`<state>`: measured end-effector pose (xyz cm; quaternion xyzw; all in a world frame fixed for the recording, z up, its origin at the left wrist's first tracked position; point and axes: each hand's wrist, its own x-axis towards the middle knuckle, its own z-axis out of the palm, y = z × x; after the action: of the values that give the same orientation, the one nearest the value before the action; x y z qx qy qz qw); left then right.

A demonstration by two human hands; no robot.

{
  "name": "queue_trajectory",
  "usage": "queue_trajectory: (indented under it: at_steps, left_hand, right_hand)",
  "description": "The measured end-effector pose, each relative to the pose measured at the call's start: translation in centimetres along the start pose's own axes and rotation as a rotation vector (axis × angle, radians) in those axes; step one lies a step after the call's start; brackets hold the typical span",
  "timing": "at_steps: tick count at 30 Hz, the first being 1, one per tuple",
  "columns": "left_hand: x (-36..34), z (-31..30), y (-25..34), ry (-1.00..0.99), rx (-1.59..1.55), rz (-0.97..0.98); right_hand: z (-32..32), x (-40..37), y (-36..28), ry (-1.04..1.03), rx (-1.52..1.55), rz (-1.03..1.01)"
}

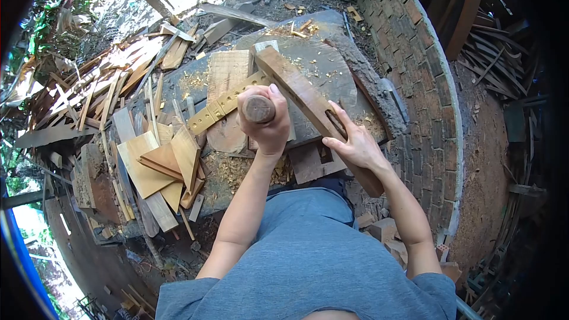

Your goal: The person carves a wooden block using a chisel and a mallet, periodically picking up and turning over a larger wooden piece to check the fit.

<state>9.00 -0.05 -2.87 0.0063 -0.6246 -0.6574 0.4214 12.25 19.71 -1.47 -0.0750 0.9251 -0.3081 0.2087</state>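
My left hand (267,120) is closed in a fist around a round wooden handle (258,108). The handle's end faces up toward me, and its lower part is hidden by the hand. My right hand (358,145) grips a long brown wooden bar (302,92), thumb on the near side and fingers at a dark slot in it. The bar slants from beyond my left hand down toward my right side. Partly under my left hand lies a yellowish strip with a row of holes (216,111). Behind it is a pale wooden block (230,71).
A broad wooden work surface (323,62), scattered with shavings, lies beneath the hands. Cut boards (148,160) and triangular pieces (166,160) are stacked at left. Beyond them is a scrap heap (89,95). A low brick wall (415,65) curves along the right.
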Motion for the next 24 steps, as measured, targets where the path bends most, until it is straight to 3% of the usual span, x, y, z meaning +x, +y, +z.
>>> queue_trajectory:
  at_steps: [2, 4, 5, 6, 7, 9, 10, 12, 13, 14, 17, 20, 21, 22, 24]
  left_hand:
    - [0.4, -0.4, -0.5, 0.006, 0.014, -0.015]
    - [0.9, -1.1, -0.9, 0.098, -0.019, -0.184]
    - [0.9, -1.6, -0.7, 0.078, -0.189, -0.311]
    - [0.7, -1.2, -0.9, 0.064, -0.196, -0.314]
    - [0.4, -0.5, -1.5, 0.162, -0.069, -0.176]
    - [0.0, 0.2, -3.0, 0.37, 0.182, 0.111]
    - [-0.6, -1.2, -4.7, 0.373, 0.174, 0.116]
    - [-2.0, -4.9, -7.8, -0.015, 0.15, 0.052]
    - [-0.6, -4.0, -4.7, 0.034, 0.164, -0.032]
    - [-0.3, -3.9, -5.5, 0.053, 0.158, -0.029]
    - [-1.2, -5.0, -8.8, 0.181, 0.027, 0.075]
    - [-1.6, -7.0, -10.2, 0.113, 0.382, 0.139]
    - [-1.4, -7.4, -10.5, 0.086, 0.492, 0.168]
    - [-1.1, -7.1, -10.1, 0.089, 0.489, 0.178]
    - [-1.6, -5.6, -8.3, 0.154, -0.185, -0.266]
  right_hand:
    - [-2.4, -1.3, -3.1, 0.01, 0.178, -0.04]
    - [-4.4, -2.5, -6.3, 0.162, 0.298, -0.299]
    - [-5.6, -3.2, -8.1, 0.202, 0.352, -0.422]
    - [-6.4, -3.8, -9.5, 0.245, 0.401, -0.548]
    - [-6.8, -4.2, -10.1, 0.26, 0.398, -0.545]
    - [-7.3, -4.7, -11.1, 0.218, 0.336, -0.797]
    - [-8.0, -4.7, -11.6, 0.223, 0.33, -0.803]
    - [-9.7, -4.7, -12.4, -0.264, -0.244, -0.221]
    - [-10.1, -5.1, -12.6, -0.171, -0.305, -0.272]
    - [-10.6, -5.3, -12.9, -0.173, -0.323, -0.281]
    - [-9.4, -6.2, -13.2, 0.105, 0.034, -0.688]
    - [-7.9, -5.0, -12.7, 0.033, -0.125, -0.585]
    - [-8.3, -4.4, -13.0, -0.154, -0.241, -0.368]
    - [-8.5, -4.4, -13.6, -0.146, -0.243, -0.375]
    - [-9.2, -4.7, -14.8, -0.146, -0.33, -0.354]
